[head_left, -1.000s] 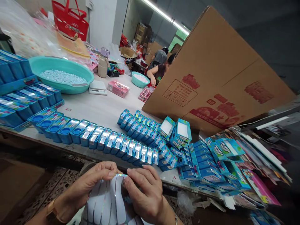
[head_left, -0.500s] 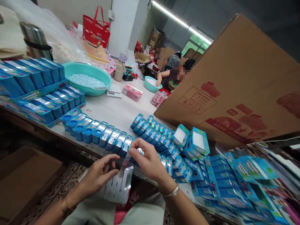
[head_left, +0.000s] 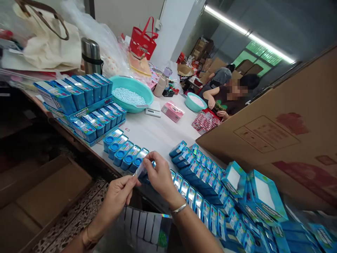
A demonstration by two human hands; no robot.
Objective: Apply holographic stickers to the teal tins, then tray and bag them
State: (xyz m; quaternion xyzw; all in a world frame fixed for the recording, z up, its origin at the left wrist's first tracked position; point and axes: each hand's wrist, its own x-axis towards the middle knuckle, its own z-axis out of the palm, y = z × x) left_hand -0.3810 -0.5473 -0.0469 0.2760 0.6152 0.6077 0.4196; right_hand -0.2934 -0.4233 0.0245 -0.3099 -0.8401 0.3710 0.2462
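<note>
Between my two hands a clear sticker strip (head_left: 139,170) is stretched at a slant. My left hand (head_left: 117,193) pinches its lower end, and my right hand (head_left: 161,177) pinches its upper end. Both sets of fingers are closed. Right behind the strip, a row of small blue candy containers (head_left: 129,157) stands along the table edge, several with round recessed tops facing me. My right hand covers part of that row. A sheet of pale sticker strips (head_left: 143,225) lies on my lap below the hands.
Filled blue display trays (head_left: 81,116) stand at the left. A teal basin (head_left: 147,95) of small candies, a scale (head_left: 153,109) and a pink box (head_left: 172,111) are beyond. More blue containers (head_left: 202,168) and a large carton (head_left: 284,140) occupy the right; a co-worker (head_left: 223,95) sits across.
The view has swung left. My left hand has come up and closed on the strip's free end, which only my right hand held before. The co-worker's hand has left the far basin.
</note>
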